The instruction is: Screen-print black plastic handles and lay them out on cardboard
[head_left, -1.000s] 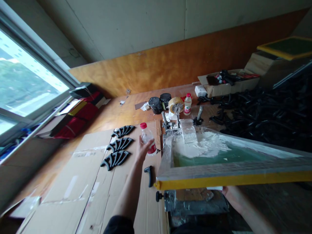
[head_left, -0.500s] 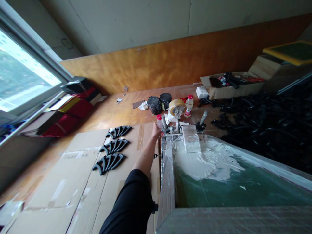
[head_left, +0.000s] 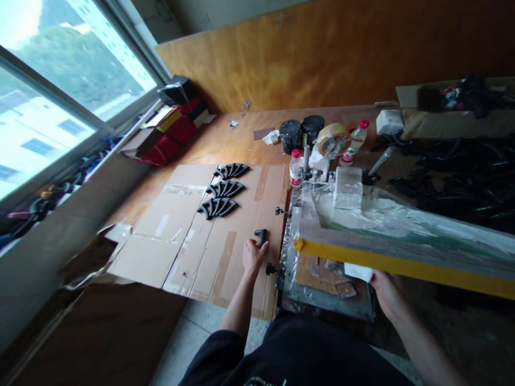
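Observation:
My left hand [head_left: 252, 254] closes on a small black curved plastic part [head_left: 260, 236] lying on the flattened cardboard [head_left: 177, 236]. My right hand [head_left: 386, 292] grips the near yellow edge of the printing screen frame [head_left: 386, 262], which is tilted up over the metal base plate [head_left: 322, 297]. White ink is smeared across the screen's mesh. A small red-capped bottle [head_left: 295, 169] stands at the frame's far left corner, apart from both hands.
Three fanned groups of black parts [head_left: 219, 206] lie on the cardboard. Two black jars [head_left: 301, 131], a tape roll [head_left: 332, 142] and another bottle [head_left: 354, 150] stand behind the frame. A heap of black parts [head_left: 462, 182] fills the right. Red bags [head_left: 169, 145] sit by the window.
My left hand set the red-capped bottle down by the frame's far corner, then drew back and took hold of the black part on the cardboard. The view tilted downward.

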Demonstrator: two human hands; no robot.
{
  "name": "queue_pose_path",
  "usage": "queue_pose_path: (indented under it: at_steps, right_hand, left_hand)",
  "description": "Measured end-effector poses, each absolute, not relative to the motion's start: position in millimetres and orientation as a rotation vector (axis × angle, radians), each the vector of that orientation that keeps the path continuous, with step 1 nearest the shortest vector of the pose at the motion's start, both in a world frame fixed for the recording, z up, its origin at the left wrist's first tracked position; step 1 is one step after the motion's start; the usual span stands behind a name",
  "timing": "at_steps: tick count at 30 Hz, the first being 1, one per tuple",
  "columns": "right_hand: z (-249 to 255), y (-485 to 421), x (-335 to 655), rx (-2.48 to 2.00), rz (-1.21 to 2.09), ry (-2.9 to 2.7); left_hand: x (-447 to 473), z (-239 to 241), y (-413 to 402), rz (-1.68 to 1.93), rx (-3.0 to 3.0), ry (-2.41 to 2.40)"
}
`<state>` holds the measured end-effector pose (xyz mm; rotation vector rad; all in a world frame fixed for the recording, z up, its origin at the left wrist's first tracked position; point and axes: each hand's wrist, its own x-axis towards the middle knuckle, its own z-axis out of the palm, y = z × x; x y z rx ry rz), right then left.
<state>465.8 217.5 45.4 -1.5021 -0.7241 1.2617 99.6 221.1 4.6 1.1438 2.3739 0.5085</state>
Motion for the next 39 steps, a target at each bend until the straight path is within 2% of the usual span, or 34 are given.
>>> queue_pose_path:
  at_steps: [5, 10, 13, 19, 24, 35, 39]
  right_hand:
    - [56, 225, 434, -1.508, 1.236, -1.164]
    - [59, 218, 404, -1.502, 0.929, -1.76]
    - [56, 212, 380, -1.277, 0.865, -2.022]
    - [21, 198, 355, -0.854, 0.79, -2.459]
    - [6, 174, 378, -0.875, 0.759, -2.559]
    - [18, 180, 367, -0.938, 0.822, -2.554]
    - [35, 165, 394, -0.968, 0.972, -2.533]
  left_hand:
    - [114, 15, 215, 0.512, 1.205, 2.419]
    - [146, 42, 161, 0.621, 1.67, 2.116]
    - [174, 43, 127, 0.514, 1.875, 1.917]
    - [192, 31, 116, 0.391, 1.995, 1.912]
    - [191, 32, 118, 0.35, 1.992, 1.937]
    - [194, 38, 119, 0.306, 1.978, 1.94]
    - [193, 34, 118, 0.299, 1.973, 1.945]
